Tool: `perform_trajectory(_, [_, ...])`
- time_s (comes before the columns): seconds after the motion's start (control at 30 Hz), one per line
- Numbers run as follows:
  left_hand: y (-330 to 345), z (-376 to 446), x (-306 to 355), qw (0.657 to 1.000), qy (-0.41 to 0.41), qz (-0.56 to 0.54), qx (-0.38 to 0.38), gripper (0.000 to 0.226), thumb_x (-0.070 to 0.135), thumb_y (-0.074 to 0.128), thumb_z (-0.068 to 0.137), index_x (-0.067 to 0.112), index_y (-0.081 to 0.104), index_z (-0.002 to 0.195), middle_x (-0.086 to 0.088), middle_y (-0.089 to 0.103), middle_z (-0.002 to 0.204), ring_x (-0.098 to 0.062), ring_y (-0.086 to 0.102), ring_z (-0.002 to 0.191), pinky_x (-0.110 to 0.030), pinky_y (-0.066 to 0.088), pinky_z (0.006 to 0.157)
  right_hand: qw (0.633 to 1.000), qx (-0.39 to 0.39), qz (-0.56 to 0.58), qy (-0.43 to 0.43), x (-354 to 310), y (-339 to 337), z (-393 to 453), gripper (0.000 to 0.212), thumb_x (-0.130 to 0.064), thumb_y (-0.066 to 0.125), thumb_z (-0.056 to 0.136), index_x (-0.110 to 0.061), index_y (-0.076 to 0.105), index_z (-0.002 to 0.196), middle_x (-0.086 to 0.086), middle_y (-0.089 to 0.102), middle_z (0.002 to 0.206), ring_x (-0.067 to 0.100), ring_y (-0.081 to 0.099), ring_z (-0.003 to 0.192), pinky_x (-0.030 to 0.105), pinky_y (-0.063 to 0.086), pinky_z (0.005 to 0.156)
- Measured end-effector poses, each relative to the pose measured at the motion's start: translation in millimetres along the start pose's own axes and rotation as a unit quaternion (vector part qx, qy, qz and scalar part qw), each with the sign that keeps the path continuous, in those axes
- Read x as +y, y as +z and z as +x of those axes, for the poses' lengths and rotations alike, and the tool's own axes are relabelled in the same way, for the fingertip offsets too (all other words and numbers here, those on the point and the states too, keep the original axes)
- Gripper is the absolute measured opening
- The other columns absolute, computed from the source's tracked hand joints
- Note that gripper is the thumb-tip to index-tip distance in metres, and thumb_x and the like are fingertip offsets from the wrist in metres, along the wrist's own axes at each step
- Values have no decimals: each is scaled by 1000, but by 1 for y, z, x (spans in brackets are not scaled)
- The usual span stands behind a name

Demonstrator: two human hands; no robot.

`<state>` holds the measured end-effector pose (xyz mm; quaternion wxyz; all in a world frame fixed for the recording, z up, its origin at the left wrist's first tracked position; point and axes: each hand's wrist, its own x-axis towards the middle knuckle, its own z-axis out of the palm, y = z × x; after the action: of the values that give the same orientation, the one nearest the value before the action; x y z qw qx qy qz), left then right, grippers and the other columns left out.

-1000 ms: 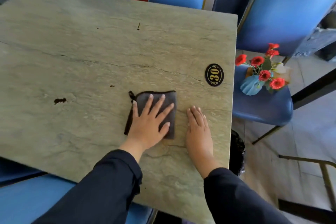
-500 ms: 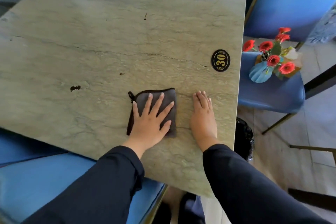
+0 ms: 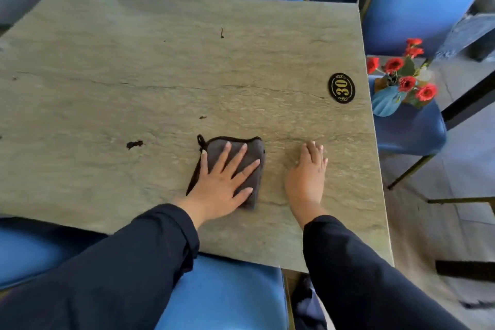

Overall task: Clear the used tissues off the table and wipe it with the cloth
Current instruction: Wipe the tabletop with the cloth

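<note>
**Currently: cloth pinned flat under left hand, table centre-near**

Left hand (image 3: 220, 190) lies palm-down on the cloth (image 3: 249, 154), fingers straight and spread wide, pressing it to the table (image 3: 160, 61). Cloth is grey, folded, dark-edged, with a small loop at its 10 o'clock corner. Right hand (image 3: 308, 174) rests flat on bare tabletop at 3 o'clock of the cloth, just beside it but apart; fingers straight and close together, holding nothing. Both arms in dark sleeves.

Dark stain (image 3: 134, 144) on the table at 9 o'clock of the cloth, well apart. Smaller speck (image 3: 202, 117) at 12 o'clock, near. Oval number plate (image 3: 341, 87) reading "30" at 2 o'clock, near the table's right edge. Vase of red flowers (image 3: 396, 86) stands on a blue chair (image 3: 412, 128) beyond that edge. Tissues: none seen on the table.
</note>
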<state>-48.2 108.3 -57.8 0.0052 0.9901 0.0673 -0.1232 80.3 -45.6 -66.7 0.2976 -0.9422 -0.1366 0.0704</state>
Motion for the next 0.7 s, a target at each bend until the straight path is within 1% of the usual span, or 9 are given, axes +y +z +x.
perform_trajectory(0.1, [10,-27,-16,979,197,33,41,60,60,19,95,42,0,149,4,-8,161,-29,-11,147,-71,1,108,999,24,2,32,-17,11,-3,57,0,39,91,-4,28,146,8,19,158,23,1,148,35,-4,119])
perform_trajectory(0.13, [10,-30,-28,968,244,36,45,60,60,25,95,43,6,149,6,-4,161,-27,-8,148,-70,0,109,998,40,2,42,-19,15,-4,56,0,39,91,-4,29,146,8,20,158,22,2,148,35,-4,119])
perform_trajectory(0.2, [10,-23,-52,958,284,28,37,59,60,29,94,46,11,148,11,-1,160,-20,-8,148,-67,-3,110,996,65,-9,54,-23,21,-7,54,-2,38,93,-4,30,147,8,21,158,21,4,148,34,-3,120])
perform_trajectory(0.27, [8,-3,-68,963,268,16,38,58,61,29,93,49,10,146,15,-4,160,-16,-11,147,-64,-8,111,995,81,-31,55,-25,27,-9,53,-4,37,95,-4,30,147,9,21,157,22,5,148,35,-2,120])
perform_trajectory(0.37, [-5,43,-92,981,192,-11,25,56,63,21,92,55,0,144,20,-16,157,-13,-20,145,-62,-13,110,991,92,-66,65,-27,34,-6,48,-9,32,99,-4,29,147,10,21,157,22,5,148,36,-1,121])
perform_trajectory(0.47, [-15,82,-116,998,38,-45,22,55,66,17,91,59,-9,140,22,-21,155,-13,-21,145,-63,-8,111,990,88,-88,69,-28,36,-3,48,-10,28,101,-4,26,148,9,18,158,21,3,148,35,-4,120])
perform_trajectory(0.57, [-15,94,-111,993,-84,-74,35,56,65,14,92,56,-7,142,17,-19,157,-17,-21,145,-65,-10,110,988,85,-104,72,-30,37,-2,49,-7,28,100,-5,24,149,9,16,159,21,1,148,36,-6,120])
perform_trajectory(0.63, [-12,82,-90,990,-103,-76,53,56,63,13,92,52,-7,144,13,-19,158,-22,-20,145,-67,-10,108,988,86,-104,71,-32,36,-2,51,-3,29,98,-6,24,149,10,16,158,21,1,148,37,-5,120])
perform_trajectory(0.7, [-8,62,-69,994,-57,-67,69,57,62,13,92,50,-7,145,11,-17,158,-24,-20,145,-68,-9,108,987,86,-110,75,-34,35,-3,51,-4,29,98,-6,23,149,10,16,158,22,1,148,39,-4,120])
